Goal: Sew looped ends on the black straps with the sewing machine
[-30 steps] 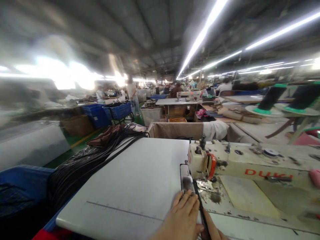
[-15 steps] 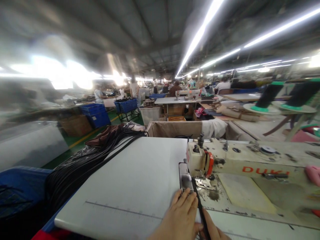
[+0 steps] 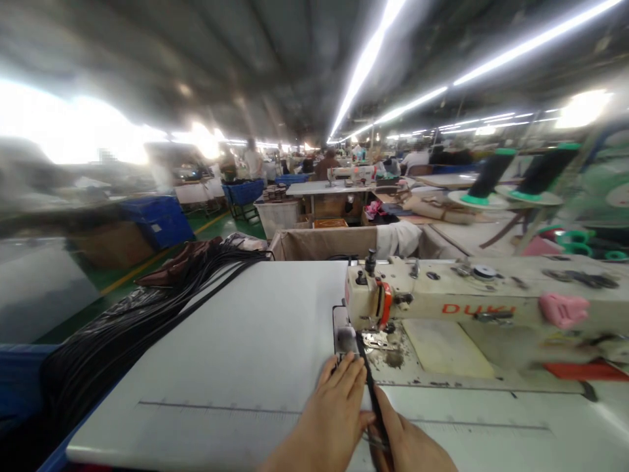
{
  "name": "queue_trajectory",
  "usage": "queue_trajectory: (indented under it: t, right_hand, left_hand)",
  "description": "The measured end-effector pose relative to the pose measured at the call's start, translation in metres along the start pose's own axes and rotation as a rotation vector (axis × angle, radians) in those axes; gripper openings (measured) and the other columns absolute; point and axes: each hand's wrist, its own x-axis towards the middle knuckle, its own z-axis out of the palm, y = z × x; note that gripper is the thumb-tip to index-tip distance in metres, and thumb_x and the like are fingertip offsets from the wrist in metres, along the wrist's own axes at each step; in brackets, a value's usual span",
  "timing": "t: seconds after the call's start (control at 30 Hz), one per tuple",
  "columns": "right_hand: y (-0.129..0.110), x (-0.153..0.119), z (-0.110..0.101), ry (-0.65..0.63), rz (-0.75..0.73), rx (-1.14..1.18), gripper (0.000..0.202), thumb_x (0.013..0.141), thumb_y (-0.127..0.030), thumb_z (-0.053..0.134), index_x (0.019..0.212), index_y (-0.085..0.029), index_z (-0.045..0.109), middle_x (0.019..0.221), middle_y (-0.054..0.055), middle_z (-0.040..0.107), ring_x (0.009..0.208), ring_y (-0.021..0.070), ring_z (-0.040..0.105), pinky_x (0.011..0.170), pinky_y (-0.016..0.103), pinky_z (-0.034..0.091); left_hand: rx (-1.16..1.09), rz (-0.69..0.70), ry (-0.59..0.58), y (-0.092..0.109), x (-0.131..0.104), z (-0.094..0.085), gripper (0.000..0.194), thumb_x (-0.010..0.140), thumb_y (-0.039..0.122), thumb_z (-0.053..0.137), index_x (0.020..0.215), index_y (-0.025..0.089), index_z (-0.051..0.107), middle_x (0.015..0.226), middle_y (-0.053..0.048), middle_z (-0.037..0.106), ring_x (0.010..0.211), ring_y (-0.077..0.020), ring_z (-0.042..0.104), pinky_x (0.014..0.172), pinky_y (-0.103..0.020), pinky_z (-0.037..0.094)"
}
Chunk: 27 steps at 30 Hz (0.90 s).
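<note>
A narrow black strap (image 3: 367, 375) runs from under the sewing machine's (image 3: 427, 295) needle area toward me. My left hand (image 3: 337, 406) lies flat beside it on the left, fingers stretched out over the metal plate (image 3: 346, 337), thumb toward the strap. My right hand (image 3: 410, 436) is closed along the strap's right side, nearer to me, and its lower fingers are hidden. Something thin and shiny shows between the hands, too small to name. Other long black straps (image 3: 162, 334) hang in a bundle over the table's left edge.
The white table (image 3: 236, 354) carries a printed ruler line. Two black thread cones (image 3: 491, 174) stand at the back right. A pink object (image 3: 563, 309) sits on the machine arm. Behind the table is a fabric-lined bin (image 3: 324, 242); blue crates (image 3: 157, 219) and people are farther off.
The view has turned somewhat to the right, so the machine and hands appear farther left. Both hands stay by the strap; more of the right hand now shows.
</note>
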Motion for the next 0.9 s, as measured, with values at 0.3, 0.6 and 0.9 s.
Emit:
queue_trajectory:
  t: [0.3, 0.6, 0.9]
  right_hand:
    - [-0.009, 0.013, -0.048, -0.137, 0.256, 0.354, 0.046, 0.093, -0.023, 0.040, 0.135, -0.019, 0.059, 0.088, 0.006, 0.079, 0.079, 0.0250, 0.076, 0.070, 0.033, 0.056]
    - [-0.006, 0.017, -0.052, -0.088, 0.330, 0.573, 0.031, 0.093, -0.035, 0.044, 0.110, -0.023, 0.066, 0.076, 0.001, 0.071, 0.069, 0.0210, 0.067, 0.070, 0.032, 0.050]
    - [-0.006, 0.017, -0.053, -0.057, 0.316, 0.597, 0.027, 0.092, -0.033, 0.047, 0.105, -0.024, 0.068, 0.072, -0.002, 0.068, 0.063, 0.0187, 0.062, 0.066, 0.029, 0.047]
  left_hand:
    - [0.004, -0.003, 0.018, 0.002, -0.002, 0.000, 0.060, 0.104, 0.047, 0.049, 0.154, 0.015, 0.042, 0.160, -0.009, 0.048, 0.150, -0.0259, 0.042, 0.122, -0.048, 0.040]
    - [-0.003, -0.004, -0.025, -0.004, 0.001, 0.005, 0.060, 0.100, 0.035, 0.060, 0.151, 0.010, 0.043, 0.158, -0.014, 0.049, 0.149, -0.0306, 0.043, 0.119, -0.055, 0.042]
    - [-0.080, -0.046, -0.043, -0.023, 0.019, 0.008, 0.049, 0.104, 0.039, 0.050, 0.148, 0.018, 0.049, 0.157, -0.010, 0.052, 0.150, -0.0274, 0.041, 0.124, -0.055, 0.033]
